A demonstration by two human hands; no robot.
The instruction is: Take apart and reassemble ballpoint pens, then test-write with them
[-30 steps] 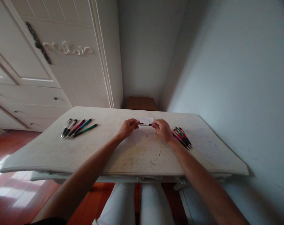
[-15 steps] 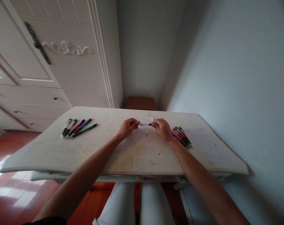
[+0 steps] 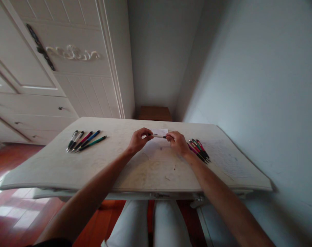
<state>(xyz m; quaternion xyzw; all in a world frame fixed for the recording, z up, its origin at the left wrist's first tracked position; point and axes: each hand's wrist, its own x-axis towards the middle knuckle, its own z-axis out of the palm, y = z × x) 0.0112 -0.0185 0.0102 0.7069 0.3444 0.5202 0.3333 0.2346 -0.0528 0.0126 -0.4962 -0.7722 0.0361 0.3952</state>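
A white pen (image 3: 159, 136) with dark ends lies level between my two hands, just above the desk. My left hand (image 3: 140, 140) pinches its left end, where a thin dark clip shows by the fingertips. Around the black right end, the fingers of my right hand (image 3: 177, 141) are closed. Behind the pen is a small white paper (image 3: 161, 131) on the desk. Close to the right of my right hand lies a bunch of pens (image 3: 200, 151) in purple, red and green, with black grips.
On the left of the worn white desk (image 3: 115, 154) several pens (image 3: 85, 140) lie side by side, white, red, blue and green. A written sheet (image 3: 228, 159) is at the right. A white cabinet (image 3: 89, 85) stands behind left, and a grey wall (image 3: 261, 85) borders the right.
The fingers of my left hand have shifted and opened a little around the pen's left end, and the pen has turned slightly. My right hand stays nearly in place.
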